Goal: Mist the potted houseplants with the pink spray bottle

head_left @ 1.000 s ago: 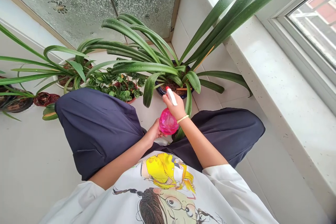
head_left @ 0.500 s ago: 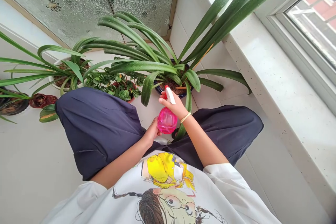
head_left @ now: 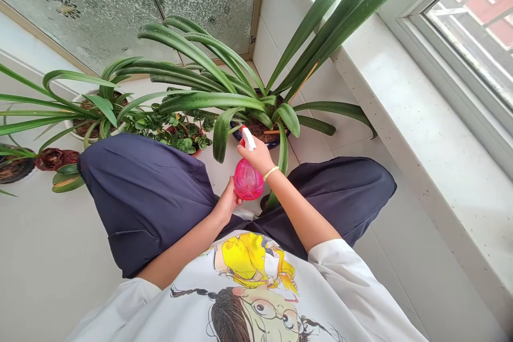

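Observation:
A pink, see-through spray bottle (head_left: 248, 179) with a white and red spray head is held upright between my hands, over my lap. My right hand (head_left: 257, 156) wraps round its neck, just below the spray head, and some of its fingers are hidden. At the bottle's lower left side, my left hand (head_left: 228, 200) grips the round body, its fingertips partly behind and under it. The red nozzle points toward a large potted plant with long strap-like leaves (head_left: 216, 100). That plant's dark blue pot (head_left: 273, 144) stands just beyond the spray head. No spray is visible.
One long leaf (head_left: 282, 155) hangs close by my right wrist. A small bushy plant (head_left: 186, 143) and a white-potted plant (head_left: 74, 131) stand to the left. My bent knees flank the bottle. A pale stone sill (head_left: 420, 144) runs along the right, below a window.
The whole view has shifted slightly, so the plants sit further left. The spray bottle and both hands have moved a little left and up in view. The grip looks the same.

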Demonstrator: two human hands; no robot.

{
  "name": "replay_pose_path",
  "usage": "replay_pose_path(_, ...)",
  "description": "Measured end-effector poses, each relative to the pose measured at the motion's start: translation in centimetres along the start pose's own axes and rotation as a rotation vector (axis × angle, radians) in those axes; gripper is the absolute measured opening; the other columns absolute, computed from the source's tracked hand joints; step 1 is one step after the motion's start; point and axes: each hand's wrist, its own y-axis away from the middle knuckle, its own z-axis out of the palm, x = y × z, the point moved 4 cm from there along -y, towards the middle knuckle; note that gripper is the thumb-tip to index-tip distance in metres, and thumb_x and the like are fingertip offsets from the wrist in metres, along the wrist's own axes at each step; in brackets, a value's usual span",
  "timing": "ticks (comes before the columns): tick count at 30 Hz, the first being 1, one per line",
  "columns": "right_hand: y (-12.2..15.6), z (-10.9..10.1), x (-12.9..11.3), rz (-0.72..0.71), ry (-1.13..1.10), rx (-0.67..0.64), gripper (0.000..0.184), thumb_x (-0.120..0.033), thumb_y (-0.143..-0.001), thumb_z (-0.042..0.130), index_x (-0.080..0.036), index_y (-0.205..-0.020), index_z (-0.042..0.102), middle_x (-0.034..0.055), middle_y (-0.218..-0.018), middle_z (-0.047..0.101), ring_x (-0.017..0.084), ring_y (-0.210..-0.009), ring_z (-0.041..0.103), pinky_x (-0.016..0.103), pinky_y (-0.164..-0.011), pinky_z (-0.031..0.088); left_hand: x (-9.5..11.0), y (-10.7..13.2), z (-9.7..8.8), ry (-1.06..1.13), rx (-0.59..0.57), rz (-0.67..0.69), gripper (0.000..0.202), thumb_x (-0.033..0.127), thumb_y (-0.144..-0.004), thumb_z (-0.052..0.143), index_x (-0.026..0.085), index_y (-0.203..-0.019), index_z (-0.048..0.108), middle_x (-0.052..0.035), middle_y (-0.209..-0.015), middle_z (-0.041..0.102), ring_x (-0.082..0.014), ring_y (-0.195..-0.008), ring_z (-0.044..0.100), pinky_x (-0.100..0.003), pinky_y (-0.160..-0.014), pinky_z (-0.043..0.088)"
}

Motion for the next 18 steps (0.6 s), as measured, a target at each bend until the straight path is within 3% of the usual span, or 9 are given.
replay_pose_path(8,-1.1,0.3,0.6,0.013,-0.127,-0.056,0.031,-0.049,-0.074,0.063,-0.021,-0.089,0.063,0.0012,-0.087,0.068,0.018,-0.082,0.059,0.033,-0.080,0.046,0.1,-0.2,-0.3,-0.001,-0.013,0.000,0.068,0.079,-0.088,0.051,0.018,-0.114,0.065,-0.0017,-0.076,0.066,-0.0070,-0.048,0.040,-0.021,-0.043,0.025)
replay_pose_path(15,-1.6,0.2,-0.1,-0.006,-0.082,-0.015,0.020,-0.041,-0.073,0.057,-0.021,-0.076,0.060,-0.0001,-0.077,0.065,0.018,-0.077,0.058,0.035,-0.081,0.047,0.1,-0.9,-0.6,0.003,-0.025,0.086,0.070,0.079,-0.084,0.057,0.020,-0.121,0.064,-0.0027,-0.082,0.068,-0.0069,-0.050,0.042,-0.021,-0.045,0.027)
replay_pose_path(18,-1.6,0.0,0.2,0.035,-0.246,-0.029,0.020,-0.037,-0.071,0.059,-0.020,-0.081,0.062,0.0009,-0.080,0.066,0.018,-0.078,0.060,0.035,-0.080,0.051,0.4,-1.2,-1.1,-0.067,0.006,0.118,0.071,0.078,-0.086,0.054,0.019,-0.123,0.066,-0.0023,-0.073,0.065,-0.0091,-0.048,0.043,-0.022,-0.046,0.029)
